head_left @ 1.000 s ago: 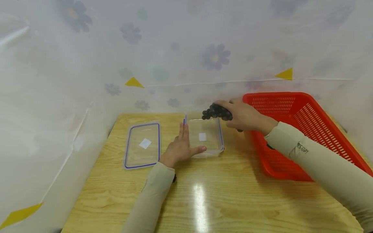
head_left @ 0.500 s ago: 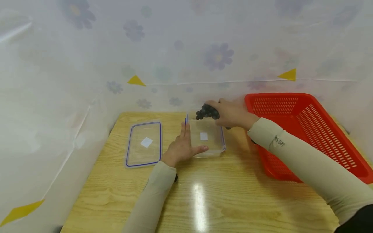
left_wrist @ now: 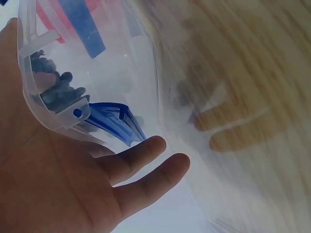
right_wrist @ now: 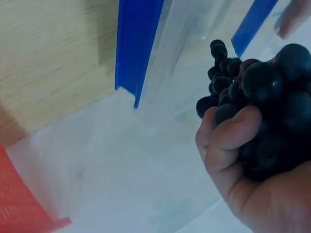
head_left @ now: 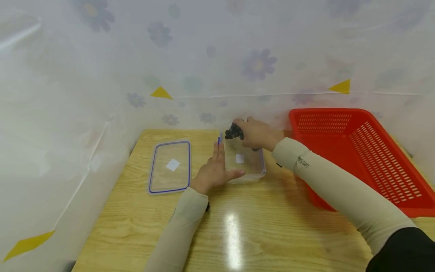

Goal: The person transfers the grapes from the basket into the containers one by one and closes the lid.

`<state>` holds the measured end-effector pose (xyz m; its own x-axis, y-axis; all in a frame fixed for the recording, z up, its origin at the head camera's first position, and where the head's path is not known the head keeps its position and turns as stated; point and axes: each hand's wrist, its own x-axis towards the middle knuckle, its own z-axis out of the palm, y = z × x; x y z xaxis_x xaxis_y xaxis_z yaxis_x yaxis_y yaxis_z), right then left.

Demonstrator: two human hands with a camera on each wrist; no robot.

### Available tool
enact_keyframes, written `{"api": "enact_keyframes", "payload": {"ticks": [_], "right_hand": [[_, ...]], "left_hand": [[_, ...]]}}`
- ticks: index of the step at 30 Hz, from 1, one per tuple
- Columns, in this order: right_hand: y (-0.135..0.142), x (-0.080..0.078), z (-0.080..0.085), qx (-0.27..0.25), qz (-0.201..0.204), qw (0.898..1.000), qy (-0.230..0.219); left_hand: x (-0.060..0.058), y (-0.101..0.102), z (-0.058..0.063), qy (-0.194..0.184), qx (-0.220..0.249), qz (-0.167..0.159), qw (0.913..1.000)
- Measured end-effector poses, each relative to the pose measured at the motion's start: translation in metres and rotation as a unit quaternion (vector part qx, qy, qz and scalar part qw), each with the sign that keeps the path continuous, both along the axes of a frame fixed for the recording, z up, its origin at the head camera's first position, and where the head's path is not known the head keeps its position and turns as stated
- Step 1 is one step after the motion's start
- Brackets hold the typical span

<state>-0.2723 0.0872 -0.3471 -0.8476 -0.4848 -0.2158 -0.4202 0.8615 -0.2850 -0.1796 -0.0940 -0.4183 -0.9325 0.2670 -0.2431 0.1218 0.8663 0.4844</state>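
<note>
Right hand [head_left: 258, 134]: you clasped black grapes [head_left: 234, 131], above the clear box [head_left: 249, 164] | Left hand [head_left: 213, 172]: fingers lay straight beside that box, grasping nothing | Handling: gentle lowering, box braced by your left, seemed wisest.

The head view is bright and fairly even, with a white streak of glare on the table [head_left: 278, 234], a shine on the sheet [head_left: 51, 113] and soft shadow beside the basket [head_left: 350, 155]. The left wrist view is hazy, the tabletop blurred and faintly mirroring the fingers [left_wrist: 150, 187]; the right wrist view looks dimmer and bluish, with small highlights on the grapes [right_wrist: 296, 111].
</note>
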Motion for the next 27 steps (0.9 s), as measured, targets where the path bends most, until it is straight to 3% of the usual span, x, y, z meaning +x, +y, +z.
{"api": "enact_keyframes", "payload": {"ticks": [10,20,27], "right_hand": [[-0.012,0.000,-0.025,0.027,0.003,0.999,0.019],[-0.014,0.005,-0.037,0.066,0.031,0.997,0.027],[-0.013,0.009,-0.039,0.077,0.053,0.996,0.005]], "left_hand": [[0.000,0.000,0.001,0.002,0.004,-0.003,1.0000],[0.001,-0.001,-0.001,0.014,0.009,-0.007,0.9998],[0.000,-0.002,-0.001,0.013,0.009,-0.004,0.9999]]}}
